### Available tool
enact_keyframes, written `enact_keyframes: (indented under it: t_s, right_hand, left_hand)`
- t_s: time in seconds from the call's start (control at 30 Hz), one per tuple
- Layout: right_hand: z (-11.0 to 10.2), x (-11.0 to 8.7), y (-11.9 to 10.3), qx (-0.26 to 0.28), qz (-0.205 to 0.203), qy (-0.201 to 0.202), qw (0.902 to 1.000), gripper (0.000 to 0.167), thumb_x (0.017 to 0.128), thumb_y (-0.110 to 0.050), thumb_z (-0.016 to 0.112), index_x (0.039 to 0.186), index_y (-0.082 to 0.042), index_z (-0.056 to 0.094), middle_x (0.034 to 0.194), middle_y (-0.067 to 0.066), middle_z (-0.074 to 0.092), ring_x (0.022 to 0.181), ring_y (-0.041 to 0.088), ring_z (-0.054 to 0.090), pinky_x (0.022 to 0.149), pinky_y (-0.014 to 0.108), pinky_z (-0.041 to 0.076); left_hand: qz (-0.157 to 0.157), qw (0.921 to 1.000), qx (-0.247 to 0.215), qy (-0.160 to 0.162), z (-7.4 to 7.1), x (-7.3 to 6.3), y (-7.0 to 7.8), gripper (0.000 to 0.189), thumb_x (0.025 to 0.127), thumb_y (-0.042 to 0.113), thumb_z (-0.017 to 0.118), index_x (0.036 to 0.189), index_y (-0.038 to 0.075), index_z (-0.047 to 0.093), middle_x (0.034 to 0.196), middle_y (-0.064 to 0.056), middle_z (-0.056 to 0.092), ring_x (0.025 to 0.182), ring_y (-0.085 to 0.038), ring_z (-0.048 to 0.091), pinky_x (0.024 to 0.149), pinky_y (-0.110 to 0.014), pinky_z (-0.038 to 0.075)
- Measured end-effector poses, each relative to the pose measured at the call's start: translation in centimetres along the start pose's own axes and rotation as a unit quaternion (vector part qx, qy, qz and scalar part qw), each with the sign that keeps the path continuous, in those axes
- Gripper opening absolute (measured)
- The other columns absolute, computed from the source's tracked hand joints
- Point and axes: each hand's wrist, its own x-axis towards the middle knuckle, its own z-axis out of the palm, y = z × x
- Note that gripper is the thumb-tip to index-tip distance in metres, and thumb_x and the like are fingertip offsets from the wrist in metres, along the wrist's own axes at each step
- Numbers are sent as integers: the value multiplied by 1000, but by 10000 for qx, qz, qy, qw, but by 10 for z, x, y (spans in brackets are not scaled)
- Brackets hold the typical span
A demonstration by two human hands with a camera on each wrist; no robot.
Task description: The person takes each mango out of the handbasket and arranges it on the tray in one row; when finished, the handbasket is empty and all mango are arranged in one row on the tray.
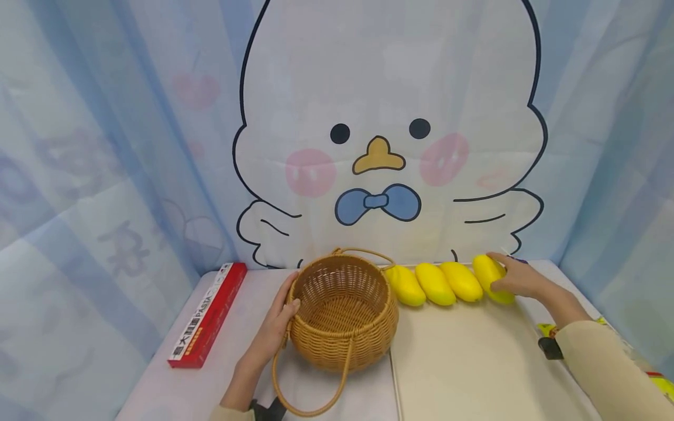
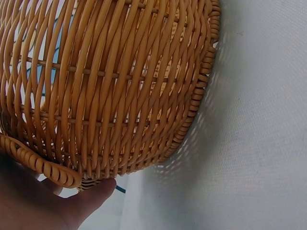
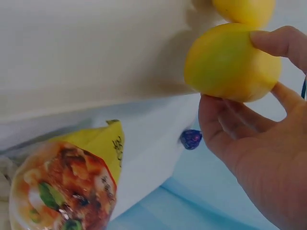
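A round wicker basket (image 1: pixel 363 345) stands on the table with its inside bare and one handle hanging down in front. At its left side my left hand (image 1: pixel 274 327) grips the rim; the left wrist view shows the thumb against the weave (image 2: pixel 110 96). Over on the right, my right hand (image 1: pixel 521 279) holds a yellow mango (image 1: pixel 485 272) between thumb and fingers. That mango (image 3: pixel 225 62) looks greenish on one side in the right wrist view. Several more yellow mangoes (image 1: pixel 434 285) lie in a row between the basket and this hand.
A red pasta box (image 1: pixel 213 318) lies at the left. The cream board (image 1: pixel 474 356) spreads under the mangoes. Past the board's right edge are a yellow food packet (image 3: pixel 67 182) and a small purple item (image 3: pixel 191 139). A printed curtain (image 1: pixel 389 76) hangs behind the table.
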Motion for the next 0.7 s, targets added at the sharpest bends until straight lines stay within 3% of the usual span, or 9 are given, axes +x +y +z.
enact_keyframes:
  t_s: [0.23, 0.4, 0.57, 0.7]
  right_hand:
    - [9, -3, 6, 18, 177, -54, 9998, 91, 85, -29, 68, 154, 4, 19, 149, 41, 24, 125, 60, 35, 102, 75, 36]
    - [13, -4, 7, -66, 255, 59, 9996, 89, 87, -33, 68, 152, 6, 22, 147, 42, 26, 124, 60, 38, 100, 73, 39]
    - [15, -6, 5, -197, 210, 213, 9994, 84, 90, -37, 64, 150, 7, 26, 145, 42, 31, 124, 60, 39, 99, 73, 40]
    - [17, -6, 4, -382, -22, 477, 9981, 78, 92, -38, 63, 148, 8, 32, 144, 41, 36, 127, 61, 37, 99, 76, 36]
  left_hand:
    - [2, 10000, -6, -8, 2, 0, 1, 58, 105, 28, 40, 158, 34, 18, 165, 6, 19, 155, -27, 16, 122, -59, 17]
    - [-39, 10000, 2, -14, 2, 1, 2, 57, 105, 29, 40, 157, 38, 19, 165, 7, 18, 155, -27, 16, 122, -60, 18]
    - [-83, 10000, 29, 20, 1, 1, -1, 56, 105, 27, 39, 155, 42, 19, 165, 7, 18, 155, -27, 16, 122, -60, 17]
    - [-91, 9999, 58, 34, -1, 0, -1, 56, 106, 28, 39, 157, 38, 18, 165, 7, 18, 155, -27, 15, 123, -60, 16]
